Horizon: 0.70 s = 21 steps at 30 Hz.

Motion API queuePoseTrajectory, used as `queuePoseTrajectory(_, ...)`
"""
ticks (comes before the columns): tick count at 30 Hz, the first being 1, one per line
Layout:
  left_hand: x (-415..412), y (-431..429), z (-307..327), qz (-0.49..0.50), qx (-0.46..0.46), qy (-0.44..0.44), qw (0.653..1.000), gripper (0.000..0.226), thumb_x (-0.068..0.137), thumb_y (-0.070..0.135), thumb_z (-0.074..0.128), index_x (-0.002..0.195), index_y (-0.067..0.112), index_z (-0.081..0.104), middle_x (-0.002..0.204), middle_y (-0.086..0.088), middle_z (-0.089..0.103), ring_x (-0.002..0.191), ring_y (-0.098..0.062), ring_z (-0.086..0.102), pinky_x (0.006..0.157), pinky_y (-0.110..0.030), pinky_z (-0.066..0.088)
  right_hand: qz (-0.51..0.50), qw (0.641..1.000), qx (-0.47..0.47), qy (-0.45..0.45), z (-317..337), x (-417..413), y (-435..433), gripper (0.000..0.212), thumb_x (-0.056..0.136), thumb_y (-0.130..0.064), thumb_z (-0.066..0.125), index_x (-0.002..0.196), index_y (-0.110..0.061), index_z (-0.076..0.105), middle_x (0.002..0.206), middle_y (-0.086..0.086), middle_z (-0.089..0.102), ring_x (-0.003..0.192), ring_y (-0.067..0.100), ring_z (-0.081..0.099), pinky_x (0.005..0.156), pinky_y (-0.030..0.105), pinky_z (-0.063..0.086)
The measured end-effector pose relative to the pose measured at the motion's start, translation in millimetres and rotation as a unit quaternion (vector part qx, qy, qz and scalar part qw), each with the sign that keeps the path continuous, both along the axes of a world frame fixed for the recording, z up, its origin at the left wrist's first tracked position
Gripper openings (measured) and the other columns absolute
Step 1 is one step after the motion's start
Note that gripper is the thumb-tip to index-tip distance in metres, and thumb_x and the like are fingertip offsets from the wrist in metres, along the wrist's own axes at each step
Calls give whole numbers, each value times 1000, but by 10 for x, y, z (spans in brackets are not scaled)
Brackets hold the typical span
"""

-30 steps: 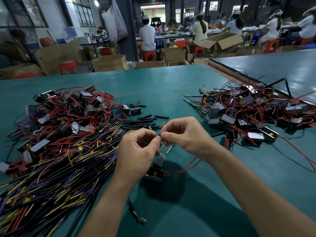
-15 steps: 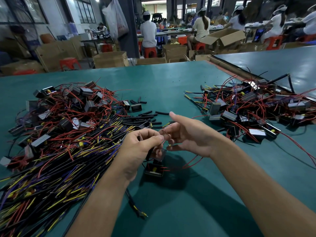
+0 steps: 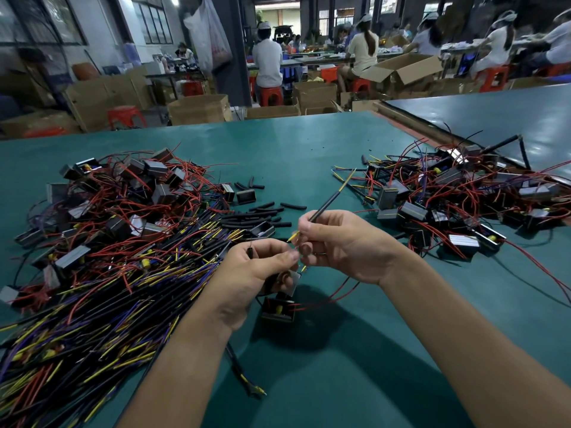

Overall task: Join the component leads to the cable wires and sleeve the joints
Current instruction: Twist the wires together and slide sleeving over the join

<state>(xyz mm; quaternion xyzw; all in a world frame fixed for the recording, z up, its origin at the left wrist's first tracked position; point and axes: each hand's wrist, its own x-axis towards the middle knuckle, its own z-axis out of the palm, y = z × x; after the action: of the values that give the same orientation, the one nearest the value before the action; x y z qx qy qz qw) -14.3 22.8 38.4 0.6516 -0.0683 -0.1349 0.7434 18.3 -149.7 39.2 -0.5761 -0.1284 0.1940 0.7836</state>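
My left hand and my right hand meet thumb to thumb above the green table. The right hand grips a black cable that sticks up and away, a yellow wire at its tip. The left hand pinches thin leads and a short black sleeve. Under the hands hangs a small black box component with a yellow core and red leads looping right. The joint itself is hidden between my fingers.
A big heap of black cables with yellow, purple and red wires fills the left. Loose black sleeves lie beyond my hands. A pile of components with red wires sits at the right. People work at benches behind, among cardboard boxes.
My right hand, which had opened its fingers half a second ago, has closed on a black cable and raised it. The left hand stays pinched on the leads.
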Motion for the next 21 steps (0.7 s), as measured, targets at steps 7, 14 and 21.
queuePoseTrajectory(7,0,5,13,17,-43,28,999,30,59,17,74,86,7,67,77,-9,63,52,-16,58,53,-23,53,-60,997,8,-43,40,-13,-4,17,68,-13,73,81,-12,62,68,3,67,54,10,55,54,22,53)
queuePoseTrajectory(14,59,54,-5,160,-29,24,986,20,80,-1,68,92,14,67,75,3,68,68,-10,61,67,-28,52,-193,980,-32,-47,38,28,-2,15,84,-2,70,79,-13,61,68,5,69,51,10,53,54,22,53)
queuePoseTrajectory(21,95,147,-15,202,-15,8,979,17,75,2,76,82,16,69,69,3,72,53,-4,63,51,-17,54,-279,956,-63,-64,40,42,-8,15,83,-4,73,79,-12,61,69,8,68,48,12,53,52,23,52)
